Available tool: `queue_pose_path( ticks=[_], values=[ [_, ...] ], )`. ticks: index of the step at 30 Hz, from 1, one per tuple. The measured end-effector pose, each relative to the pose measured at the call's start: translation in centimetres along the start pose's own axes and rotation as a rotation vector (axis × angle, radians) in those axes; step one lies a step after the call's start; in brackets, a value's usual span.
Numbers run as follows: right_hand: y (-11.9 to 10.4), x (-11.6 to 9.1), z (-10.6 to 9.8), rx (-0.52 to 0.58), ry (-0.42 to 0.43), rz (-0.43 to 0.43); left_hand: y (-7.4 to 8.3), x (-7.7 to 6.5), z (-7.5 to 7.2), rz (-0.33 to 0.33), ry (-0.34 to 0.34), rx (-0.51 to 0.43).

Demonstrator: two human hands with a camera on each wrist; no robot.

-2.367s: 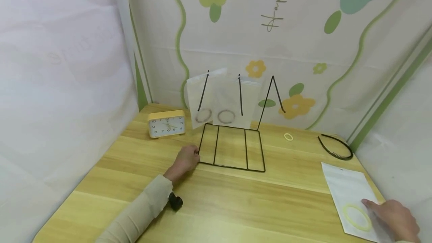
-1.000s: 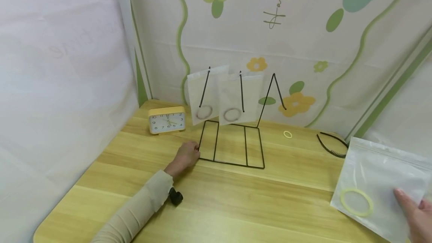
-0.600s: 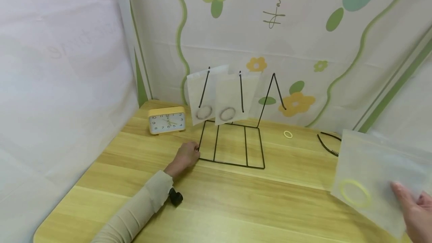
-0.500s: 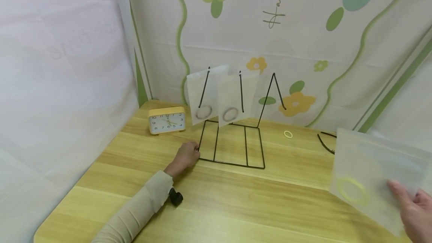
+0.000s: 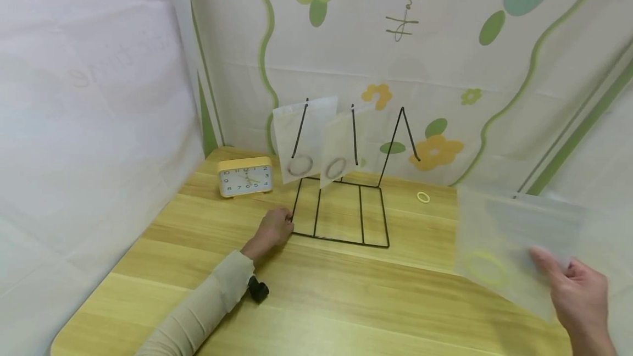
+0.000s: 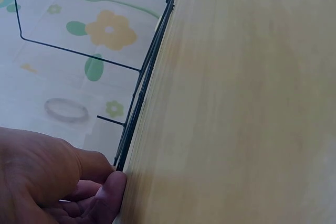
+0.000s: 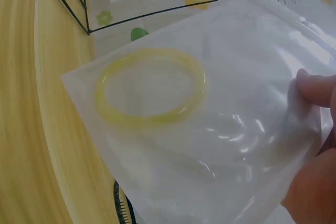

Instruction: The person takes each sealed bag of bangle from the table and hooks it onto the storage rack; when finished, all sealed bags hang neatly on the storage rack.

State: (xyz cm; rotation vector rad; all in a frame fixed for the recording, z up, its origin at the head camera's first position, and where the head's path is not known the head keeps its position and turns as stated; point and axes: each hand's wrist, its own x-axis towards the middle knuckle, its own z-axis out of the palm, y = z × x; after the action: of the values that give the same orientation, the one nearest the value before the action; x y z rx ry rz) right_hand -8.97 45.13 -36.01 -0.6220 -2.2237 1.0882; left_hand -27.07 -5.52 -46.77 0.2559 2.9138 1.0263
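My left hand (image 5: 273, 228) pinches the front left corner of a black wire display rack (image 5: 362, 218) standing on the table; in the left wrist view, thumb and finger meet at its base wire (image 6: 137, 114). Two frosted zip bags, the left one (image 5: 301, 133) and the middle one (image 5: 335, 139), hang from its hooks, each with a brownish ring inside. On the right-hand hook (image 5: 410, 133) nothing hangs. My right hand (image 5: 578, 290) holds another zip bag (image 5: 519, 229) by its side, raised over the table's right part. A yellow bangle (image 7: 201, 83) lies in that bag's lower corner.
A yellow alarm clock (image 5: 245, 177) stands left of the rack. To its right lies a small pale yellow ring (image 5: 418, 195). A dark toothed headband (image 7: 121, 203) is mostly hidden behind the held bag. Printed cloth walls (image 5: 356, 59) enclose the wooden table (image 5: 316, 295).
My right hand has lifted the zip bag with the bangle off the table and brought it leftward, now covering the headband. The middle hanging bag has swivelled on its hook. My left hand stays put.
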Motion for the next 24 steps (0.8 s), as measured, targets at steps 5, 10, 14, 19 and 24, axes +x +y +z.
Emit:
queue_pose_path(
  ticks=[5,10,14,19,24],
  values=[
    [-1.3,0.1,1.3,0.044,-0.063,-0.07,0.0,0.1,0.1,0.01,-0.005,0.008],
    [-2.7,0.5,3.1,0.119,-0.162,-0.155,0.1,0.0,-0.1,0.003,0.005,0.005],
    [-3.7,0.5,4.8,0.204,-0.222,-0.253,0.2,0.0,-0.2,0.003,-0.002,0.007],
    [-5.0,0.4,6.6,0.228,-0.269,-0.33,0.3,0.0,-0.3,0.004,0.005,0.008],
    [-6.7,0.5,8.2,0.332,-0.365,-0.404,0.2,-0.1,-0.1,0.004,0.005,0.011]
  ],
)
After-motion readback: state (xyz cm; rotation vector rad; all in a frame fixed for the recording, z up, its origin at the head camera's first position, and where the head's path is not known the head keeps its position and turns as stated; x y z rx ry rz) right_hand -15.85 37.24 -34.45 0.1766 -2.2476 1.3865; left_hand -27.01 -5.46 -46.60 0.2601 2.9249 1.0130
